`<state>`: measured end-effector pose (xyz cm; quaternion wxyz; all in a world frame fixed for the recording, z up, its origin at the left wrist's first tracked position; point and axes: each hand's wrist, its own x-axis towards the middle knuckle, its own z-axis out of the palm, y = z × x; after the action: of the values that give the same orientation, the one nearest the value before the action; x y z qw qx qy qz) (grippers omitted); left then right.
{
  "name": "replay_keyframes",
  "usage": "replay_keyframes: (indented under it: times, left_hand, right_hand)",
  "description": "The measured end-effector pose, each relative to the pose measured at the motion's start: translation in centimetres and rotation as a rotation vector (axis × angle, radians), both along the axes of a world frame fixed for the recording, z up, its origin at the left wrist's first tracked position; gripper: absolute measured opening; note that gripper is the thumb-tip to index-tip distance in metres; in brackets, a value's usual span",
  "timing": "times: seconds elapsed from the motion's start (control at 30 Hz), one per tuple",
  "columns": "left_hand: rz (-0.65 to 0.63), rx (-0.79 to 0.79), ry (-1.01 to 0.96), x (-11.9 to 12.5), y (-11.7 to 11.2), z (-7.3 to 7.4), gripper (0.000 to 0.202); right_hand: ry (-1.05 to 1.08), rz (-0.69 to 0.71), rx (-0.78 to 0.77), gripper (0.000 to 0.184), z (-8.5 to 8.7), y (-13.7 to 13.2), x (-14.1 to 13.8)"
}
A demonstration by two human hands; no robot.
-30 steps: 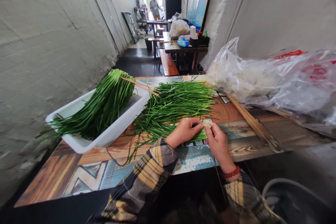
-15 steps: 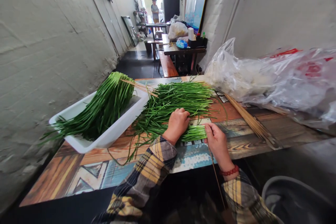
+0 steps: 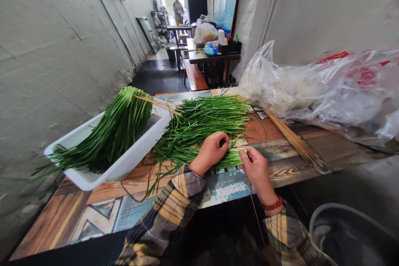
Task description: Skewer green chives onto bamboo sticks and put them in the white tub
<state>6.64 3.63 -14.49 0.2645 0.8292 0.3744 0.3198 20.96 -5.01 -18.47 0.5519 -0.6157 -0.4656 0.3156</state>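
Only got the head cam here, so: the right hand (image 3: 255,170) is pinching the pale cut ends of a small row of garlic chives (image 3: 232,158), just in from the near edge of the bench (image 3: 262,131), with a thin skewer (image 3: 254,210) running down from those fingers past that edge. The left hand (image 3: 212,153) is curled right beside it over the stalks; a pale stalk pokes out by its fingertips, but can't tell if it's actually gripped. The loose chives (image 3: 215,114) spread from there back toward the far edge. Over on the left edge, a white tray (image 3: 109,173) has a finished-looking skewered bunch (image 3: 127,118) in it, and spare skewers (image 3: 289,141) slant toward the near edge on the right. My read is they're mid-threading, stalk by stalk. Next bit probably calls for lining up another cut end with the skewer tip while the right pinch stays steady.
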Motion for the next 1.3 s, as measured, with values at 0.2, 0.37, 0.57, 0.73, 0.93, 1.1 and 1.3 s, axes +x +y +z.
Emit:
replay_keyframes:
  times: [0.2, 0.37, 0.57, 0.73, 0.93, 1.1, 1.3]
  left_hand:
    - [-0.025, -0.064, -0.081, 0.06, -0.32, 0.44, 0.015]
    - [-0.059, -0.089, -0.09, 0.08, -0.42, 0.66, 0.014]
    - [-0.066, -0.094, -0.115, 0.18, -0.56, 0.69, 0.011]
    - [-0.086, -0.11, -0.1, 0.17, -0.71, 0.87, 0.016]
    - [-0.061, -0.159, -0.128, 0.24, -0.71, 0.53, 0.013]
    - [-0.064, -0.128, -0.128, 0.28, -0.72, 0.39, 0.011]
    - [-0.106, -0.059, -0.139, 0.27, -0.85, 0.9, 0.013]
  right_hand:
    - [-0.01, 0.007, 0.016, 0.035, 0.13, -0.2, 0.03]
    - [-0.013, 0.012, 0.005, 0.034, 0.35, -0.34, 0.06]
    - [-0.011, 0.015, 0.021, 0.033, 0.33, -0.45, -0.01]
    - [-0.017, 0.005, 0.022, 0.034, 0.26, -0.42, -0.02]
    - [-0.024, 0.006, 0.038, 0.035, 0.06, -0.44, 0.02]
    - [-0.046, 0.01, 0.067, 0.033, 0.17, -0.49, -0.03]
    - [-0.068, 0.004, 0.062, 0.033, 0.21, -0.5, 0.04]
